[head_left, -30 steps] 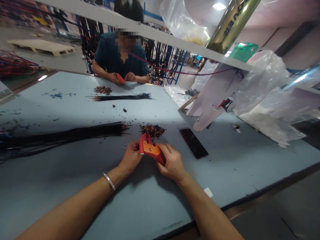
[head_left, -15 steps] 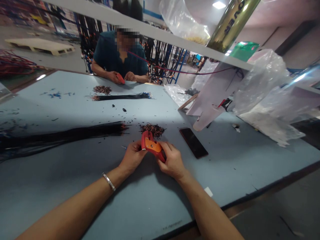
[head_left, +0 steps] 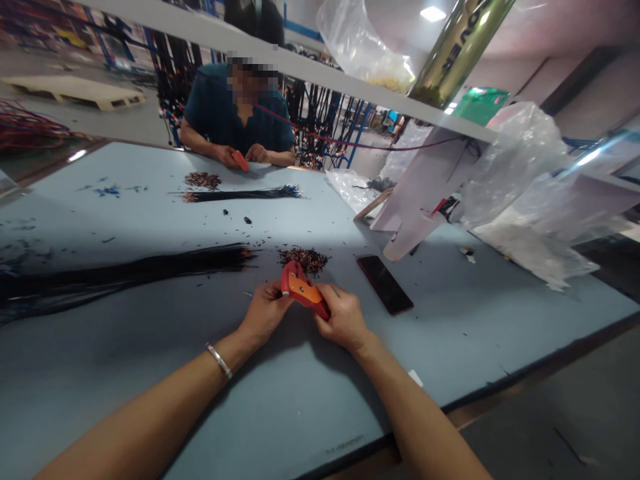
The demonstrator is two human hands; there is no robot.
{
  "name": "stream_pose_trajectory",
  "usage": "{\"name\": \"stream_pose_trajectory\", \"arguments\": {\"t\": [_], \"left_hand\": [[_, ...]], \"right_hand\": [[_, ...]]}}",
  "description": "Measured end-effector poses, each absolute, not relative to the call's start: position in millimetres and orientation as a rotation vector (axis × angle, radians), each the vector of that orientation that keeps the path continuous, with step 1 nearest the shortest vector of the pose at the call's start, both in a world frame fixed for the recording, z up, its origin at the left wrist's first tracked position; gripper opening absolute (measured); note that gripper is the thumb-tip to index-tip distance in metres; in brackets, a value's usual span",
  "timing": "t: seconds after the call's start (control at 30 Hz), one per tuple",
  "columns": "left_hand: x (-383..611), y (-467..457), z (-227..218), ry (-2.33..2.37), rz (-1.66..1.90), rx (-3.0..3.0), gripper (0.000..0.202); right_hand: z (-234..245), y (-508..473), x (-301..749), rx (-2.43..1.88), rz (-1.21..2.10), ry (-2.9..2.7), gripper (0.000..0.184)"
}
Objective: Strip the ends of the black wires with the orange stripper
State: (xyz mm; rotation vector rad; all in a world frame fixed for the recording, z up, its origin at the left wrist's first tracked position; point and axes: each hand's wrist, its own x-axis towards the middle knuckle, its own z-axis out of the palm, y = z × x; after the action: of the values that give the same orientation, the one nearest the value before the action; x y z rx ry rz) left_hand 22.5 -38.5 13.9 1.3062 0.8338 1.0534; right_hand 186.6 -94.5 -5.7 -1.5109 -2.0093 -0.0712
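Observation:
My right hand [head_left: 345, 320] is wrapped around the handles of a red and orange wire stripper [head_left: 303, 291], its head angled up and left over the table. My left hand [head_left: 266, 312] is closed, its fingertips pinched together right beside the stripper's head. Whatever they hold is hidden or too thin to make out. Just beyond the tool lies a pile of small black and copper-coloured clippings [head_left: 313, 259]. A thick bundle of black wires [head_left: 150, 265] with copper-coloured ends stretches out to the left of that pile.
A phone [head_left: 385, 285] lies right of my hands. Across the table, a co-worker [head_left: 240, 113] holds a red tool, near a smaller wire bundle [head_left: 240, 194] and another clippings pile [head_left: 203, 179]. A white shelf post [head_left: 417, 193] and plastic bags [head_left: 530, 227] stand to the right.
The stripper's handles have come closer together in my right hand. My left hand stays by the tool's head. The whole view has shifted slightly.

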Motion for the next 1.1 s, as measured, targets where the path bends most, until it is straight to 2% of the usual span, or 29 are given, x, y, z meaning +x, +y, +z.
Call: {"name": "stream_pose_trajectory", "arguments": {"t": [0.5,0.7,0.83,0.97,1.1], "left_hand": [[23,-34,6,0.796,1.029,1.248,0.034],[21,-34,3,0.891,1.124,1.317,0.03],[19,-32,0,1.01,1.204,1.369,0.025],[18,-30,-1,1.037,1.216,1.366,0.022],[19,-29,-1,1.078,1.187,1.339,0.021]], "right_hand": [[-8,-93,186,-1.555,-0.083,-2.007,0.019],[1,-92,186,-1.542,0.03,-1.833,0.026],[8,-92,191,-1.458,0.403,-1.472,0.02],[6,-92,196,-1.171,0.952,-1.066,0.028],[7,-95,202,-1.079,1.241,-0.845,0.031]]}}
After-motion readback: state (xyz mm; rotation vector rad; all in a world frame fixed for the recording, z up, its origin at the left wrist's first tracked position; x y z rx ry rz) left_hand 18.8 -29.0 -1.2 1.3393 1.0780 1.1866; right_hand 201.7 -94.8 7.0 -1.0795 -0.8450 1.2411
